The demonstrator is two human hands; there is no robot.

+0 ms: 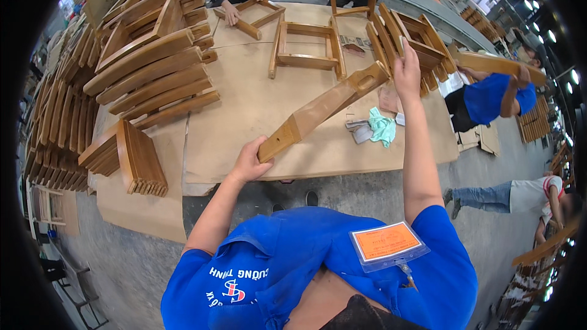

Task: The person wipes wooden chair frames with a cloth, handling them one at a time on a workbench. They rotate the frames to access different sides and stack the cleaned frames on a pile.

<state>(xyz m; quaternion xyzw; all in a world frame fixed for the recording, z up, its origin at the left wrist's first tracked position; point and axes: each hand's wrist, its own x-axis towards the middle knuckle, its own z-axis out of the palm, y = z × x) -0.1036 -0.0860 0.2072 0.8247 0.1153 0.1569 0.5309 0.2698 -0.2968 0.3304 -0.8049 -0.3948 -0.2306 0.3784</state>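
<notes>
My left hand [249, 160] is closed round the near end of a brown wooden chair part [324, 110], which slants up to the right over the table. The part is wide and flat, with an oblong slot near its far end. My right hand [406, 73] is raised beyond that far end, apart from it, beside a stack of wooden frames [422, 43]. Its fingers are stretched upward and held together, and a thin pale edge shows at them; what it belongs to is too small to make out. A green cloth [382, 127] and grey pads [359, 131] lie below on the table.
Stacked curved wooden parts [159, 61] crowd the table's left side, with a bundle of slats [137, 156] nearer. A wooden frame [307, 46] lies centrally on the paper-covered table [238, 110]. Two people work across the table; a person in blue [492, 98] carries wood at right.
</notes>
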